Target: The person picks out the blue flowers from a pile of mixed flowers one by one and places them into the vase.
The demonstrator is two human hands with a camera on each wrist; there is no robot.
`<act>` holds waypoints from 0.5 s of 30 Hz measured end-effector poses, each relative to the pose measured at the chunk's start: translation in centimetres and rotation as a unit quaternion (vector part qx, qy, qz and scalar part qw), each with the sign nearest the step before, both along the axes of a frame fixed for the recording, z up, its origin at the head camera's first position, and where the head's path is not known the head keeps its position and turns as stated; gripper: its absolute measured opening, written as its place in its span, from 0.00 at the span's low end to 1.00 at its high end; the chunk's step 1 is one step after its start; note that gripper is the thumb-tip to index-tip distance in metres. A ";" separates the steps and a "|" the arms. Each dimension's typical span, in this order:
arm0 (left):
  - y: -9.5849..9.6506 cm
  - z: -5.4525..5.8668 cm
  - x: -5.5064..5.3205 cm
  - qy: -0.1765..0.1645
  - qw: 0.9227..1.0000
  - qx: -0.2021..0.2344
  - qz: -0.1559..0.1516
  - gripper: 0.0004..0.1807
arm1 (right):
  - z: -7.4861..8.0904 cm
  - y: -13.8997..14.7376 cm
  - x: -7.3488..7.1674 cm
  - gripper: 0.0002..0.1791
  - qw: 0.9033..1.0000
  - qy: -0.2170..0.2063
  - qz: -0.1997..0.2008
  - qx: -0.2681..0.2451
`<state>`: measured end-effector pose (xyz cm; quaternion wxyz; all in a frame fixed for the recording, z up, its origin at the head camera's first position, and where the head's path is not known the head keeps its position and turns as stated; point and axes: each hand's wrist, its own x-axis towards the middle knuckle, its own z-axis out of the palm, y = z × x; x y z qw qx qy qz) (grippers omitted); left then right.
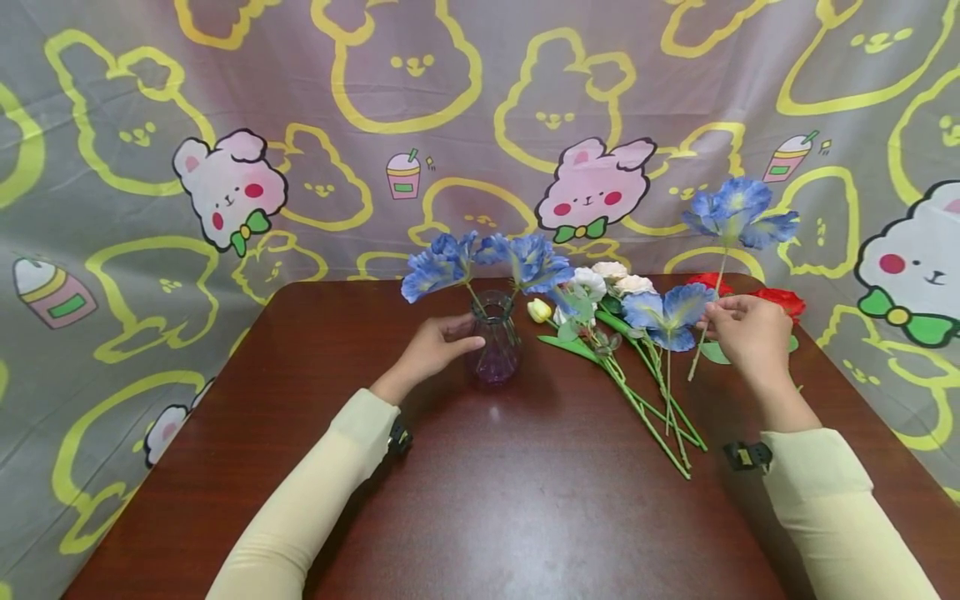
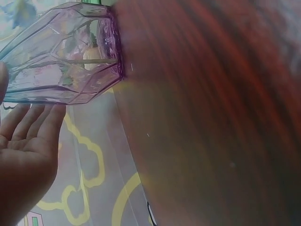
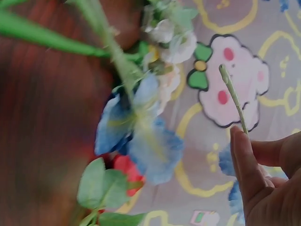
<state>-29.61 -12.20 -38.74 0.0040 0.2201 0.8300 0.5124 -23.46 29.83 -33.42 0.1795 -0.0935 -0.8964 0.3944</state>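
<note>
A clear, purple-tinted glass vase (image 1: 495, 358) stands upright on the table with two blue artificial flowers (image 1: 528, 262) in it. My left hand (image 1: 438, 346) holds the vase from the left, thumb in front and fingers behind; the faceted glass vase (image 2: 70, 56) lies between thumb and fingers in the left wrist view. In my right hand (image 1: 750, 333), thumb and fingertips pinch the stem of another blue flower (image 1: 738, 212), raised with its bloom up. The cut end of that stem (image 3: 235, 96) sticks out past the fingertips in the right wrist view.
Right of the vase lie several artificial flowers: another blue flower (image 1: 670, 315), white and cream blooms (image 1: 633, 285), a pale yellow tulip (image 1: 538, 311) and red flowers (image 1: 780, 302). Their green stems (image 1: 645, 408) point toward the near edge. A patterned curtain (image 1: 465, 150) hangs behind the brown table (image 1: 487, 500).
</note>
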 end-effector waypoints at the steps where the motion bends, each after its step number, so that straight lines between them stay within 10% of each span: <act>1: 0.0 0.0 0.0 0.000 1.000 0.000 0.000 0.29 | 0.3 -0.3 0.1 0.22 1.000 0.011 0.000 -0.007; 15: 0.2 -0.1 0.2 -0.006 1.000 0.018 0.000 0.31 | 2.6 -5.9 1.6 0.10 0.973 0.222 0.034 -0.046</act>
